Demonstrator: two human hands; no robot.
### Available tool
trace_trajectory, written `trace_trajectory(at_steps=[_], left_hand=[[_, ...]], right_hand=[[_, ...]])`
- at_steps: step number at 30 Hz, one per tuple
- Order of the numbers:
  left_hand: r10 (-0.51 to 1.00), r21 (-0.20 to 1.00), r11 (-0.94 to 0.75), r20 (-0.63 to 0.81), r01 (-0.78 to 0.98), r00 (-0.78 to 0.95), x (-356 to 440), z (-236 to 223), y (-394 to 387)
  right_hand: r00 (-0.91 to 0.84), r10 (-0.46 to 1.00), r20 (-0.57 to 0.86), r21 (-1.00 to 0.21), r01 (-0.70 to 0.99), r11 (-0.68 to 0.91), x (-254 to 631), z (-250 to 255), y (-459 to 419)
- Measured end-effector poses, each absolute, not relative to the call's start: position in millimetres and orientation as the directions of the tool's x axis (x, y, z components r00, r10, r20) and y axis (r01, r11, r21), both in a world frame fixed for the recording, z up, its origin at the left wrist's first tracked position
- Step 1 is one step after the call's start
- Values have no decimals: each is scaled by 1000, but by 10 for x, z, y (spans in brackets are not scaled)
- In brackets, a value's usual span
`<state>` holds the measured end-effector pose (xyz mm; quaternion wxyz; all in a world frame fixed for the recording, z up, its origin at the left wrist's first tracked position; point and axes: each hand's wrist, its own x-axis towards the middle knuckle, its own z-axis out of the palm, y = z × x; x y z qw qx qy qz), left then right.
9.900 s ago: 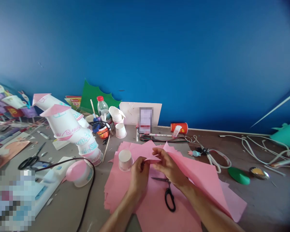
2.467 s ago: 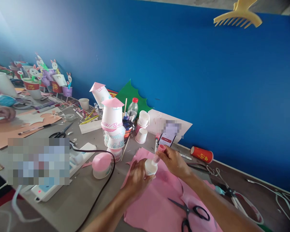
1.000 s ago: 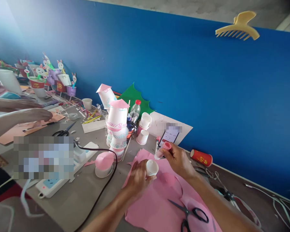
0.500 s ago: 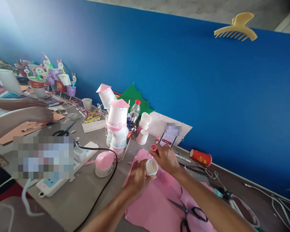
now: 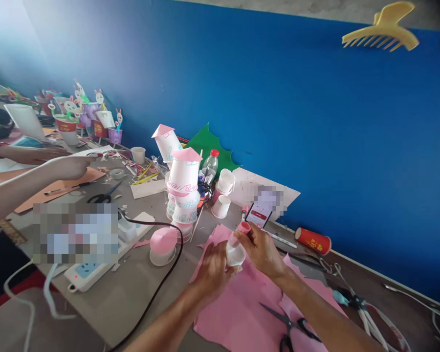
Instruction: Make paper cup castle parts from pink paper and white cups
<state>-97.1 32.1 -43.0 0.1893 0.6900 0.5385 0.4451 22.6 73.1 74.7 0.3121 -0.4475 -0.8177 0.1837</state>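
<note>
My left hand [image 5: 214, 269] is wrapped round a small white paper cup [image 5: 236, 255], its open mouth tilted towards me. In my right hand [image 5: 260, 249] is a short pink tube with a red end, which looks like a glue stick [image 5: 244, 227]. Its lower end meets the cup's rim; whether it touches the inside cannot be made out. Both hands are above a large sheet of pink paper [image 5: 220, 313]. Black-handled scissors [image 5: 288, 322] lie on that paper, below my right forearm. Left of my left hand sits a white cup with a pink paper top [image 5: 163, 244].
Stacked paper-cup towers [image 5: 185, 181] with pink roofs stand ahead, near a bottle [image 5: 210, 166] and a phone [image 5: 259, 214]. A black cable crosses the table beside a power strip [image 5: 95, 266]. Another person's hand [image 5: 71, 167] is at the left. A red cup [image 5: 313, 240] lies at the right.
My right hand has brought the glue stick down and left to the cup's rim. The cup tilts more towards me. At the left, the other person's nearer hand has lifted and points rightward.
</note>
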Motion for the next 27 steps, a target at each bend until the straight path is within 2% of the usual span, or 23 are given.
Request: trace_trajectory(at_steps=[5,11,19,24,27], left_hand=[[920,762,-329,391,557,8,-970,-418,324],[912,712,-357,406,604,60,-981,-412,313],[921,693,-345,380,633,87,-977,-401,328],[915,691,-355,394,629,82,-981,-398,317],[918,701,-347,391,623,71,-986,-391,311]], right_hand=[[-469,818,333,-566,594,571,225,727,699],[-508,802,314,-570,575,587,364,765,604],[-567,801,189,-639,549,539,530,867,519],[-395,888,236,-709,554,436,560,873,674],[-394,881,262,-701,550,455,474,839,763]])
